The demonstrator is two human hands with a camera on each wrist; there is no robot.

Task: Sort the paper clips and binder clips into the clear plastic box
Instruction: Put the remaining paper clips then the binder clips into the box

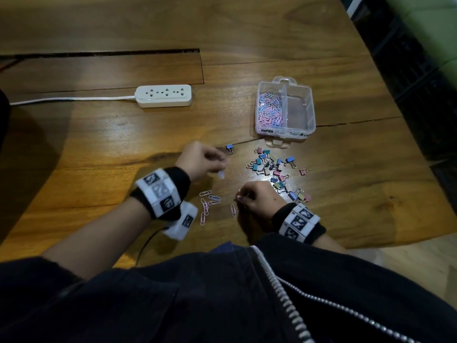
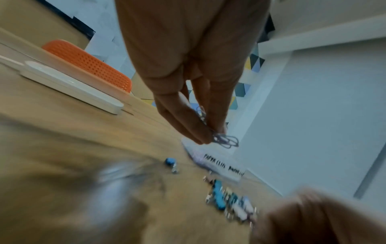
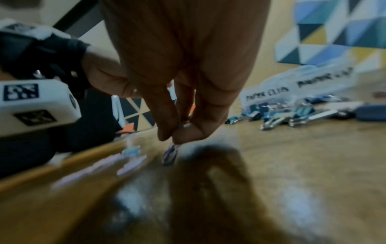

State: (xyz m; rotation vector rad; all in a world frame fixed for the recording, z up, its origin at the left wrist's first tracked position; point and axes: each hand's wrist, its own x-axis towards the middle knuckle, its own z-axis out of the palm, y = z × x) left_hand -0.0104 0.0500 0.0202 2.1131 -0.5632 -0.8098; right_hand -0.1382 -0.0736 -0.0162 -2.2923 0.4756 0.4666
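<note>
Both hands pinch paper clips, the left hand (image 1: 201, 158) and right hand (image 1: 259, 196) on the near side of the clear plastic box (image 1: 284, 107), so a loose pinch may drop clips among the binder clips (image 1: 277, 169) on the bench (image 1: 99, 144).

The desk (image 1: 99, 149) is solid wood with a warm brown, glossy finish; overhead light reflects as bright patches near its near edge. A rectangular panel (image 1: 103, 68) is set into the top toward the far left, outlined by a dark gap. A crack (image 1: 358, 122) runs from the right edge inward. A white power strip (image 1: 163, 95) lies left of centre, its cable (image 1: 71, 99) leading to the left edge. Beyond the right edge stand dark crates (image 1: 415, 78). An orange perforated chair back (image 2: 89, 66) rises past the far edge. The wall (image 3: 334, 31) carries coloured triangular tiles. The floor (image 1: 415, 263) is pale.
</note>
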